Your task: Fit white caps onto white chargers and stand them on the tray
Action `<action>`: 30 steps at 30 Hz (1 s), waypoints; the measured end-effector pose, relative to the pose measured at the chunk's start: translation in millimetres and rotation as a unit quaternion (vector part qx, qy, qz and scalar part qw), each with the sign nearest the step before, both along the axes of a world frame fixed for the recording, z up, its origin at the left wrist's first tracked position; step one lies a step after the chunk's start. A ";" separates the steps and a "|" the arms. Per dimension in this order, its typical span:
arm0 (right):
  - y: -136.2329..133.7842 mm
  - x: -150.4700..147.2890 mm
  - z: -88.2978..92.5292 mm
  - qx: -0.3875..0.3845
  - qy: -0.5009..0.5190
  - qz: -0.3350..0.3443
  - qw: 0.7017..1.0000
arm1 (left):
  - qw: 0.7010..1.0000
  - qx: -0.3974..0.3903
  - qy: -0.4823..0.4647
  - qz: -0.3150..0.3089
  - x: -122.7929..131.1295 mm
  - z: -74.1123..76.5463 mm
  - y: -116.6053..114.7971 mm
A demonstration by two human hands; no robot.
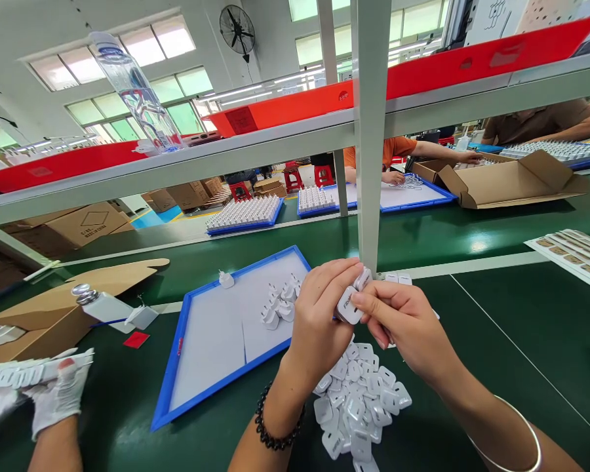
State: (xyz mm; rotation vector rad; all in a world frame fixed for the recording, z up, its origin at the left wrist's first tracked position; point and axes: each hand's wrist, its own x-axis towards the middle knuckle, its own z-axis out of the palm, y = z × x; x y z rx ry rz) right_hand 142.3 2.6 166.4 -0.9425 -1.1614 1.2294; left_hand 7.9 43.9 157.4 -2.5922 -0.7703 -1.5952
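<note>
Above the bench, my left hand (319, 314) is closed around white plastic charger pieces. One white charger cover (348, 307) with dark lettering faces me, and another white piece (362, 278) shows just behind it. My right hand (406, 314) pinches at the lettered cover, its thumb on the edge. Fingers hide how the pieces fit together. Below both hands lies a heap of loose white covers (356, 406). Left of my left hand, a blue-rimmed tray (209, 341) holds a cluster of white plug chargers (278, 305) with pins and a single plug charger (226, 280).
A co-worker's gloved hand (59, 393) holds a row of white pieces at left, near an open carton (63, 321) and a metal-topped bottle (103, 308). A shelf post (370, 196) rises ahead. Printed sheets (575, 259) lie right. Another person's arm (432, 151) reaches beyond the shelf.
</note>
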 end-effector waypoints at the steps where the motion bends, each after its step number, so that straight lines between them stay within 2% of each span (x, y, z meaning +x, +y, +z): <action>1: 0.1 0.4 0.4 0.001 -0.004 -0.001 1.000 | 1.000 -0.004 0.002 -0.002 -0.2 -0.2 0.5; 11: -0.5 3.6 -0.9 0.046 -0.106 -0.043 0.992 | 0.998 -0.063 -0.020 -0.025 0.6 -3.4 3.8; 17: -0.3 5.9 -1.6 0.115 -0.175 -0.151 0.966 | 0.989 -0.119 -0.058 -0.062 3.9 -0.4 -0.5; 20: -2.4 5.2 -2.3 0.151 -0.170 -0.192 0.955 | 0.983 -0.134 -0.093 -0.082 5.1 3.3 -3.3; 23: -2.6 3.8 -5.3 0.196 -0.099 -0.215 0.952 | 0.972 -0.170 -0.125 -0.105 4.5 7.6 -4.9; 25: -1.2 3.5 -7.1 0.195 -0.041 -0.189 0.962 | 0.964 -0.192 -0.130 -0.127 3.9 10.0 -5.7; 30: 2.8 4.8 -6.1 0.132 0.010 -0.004 0.991 | 0.961 -0.194 -0.123 -0.155 5.1 10.1 -7.6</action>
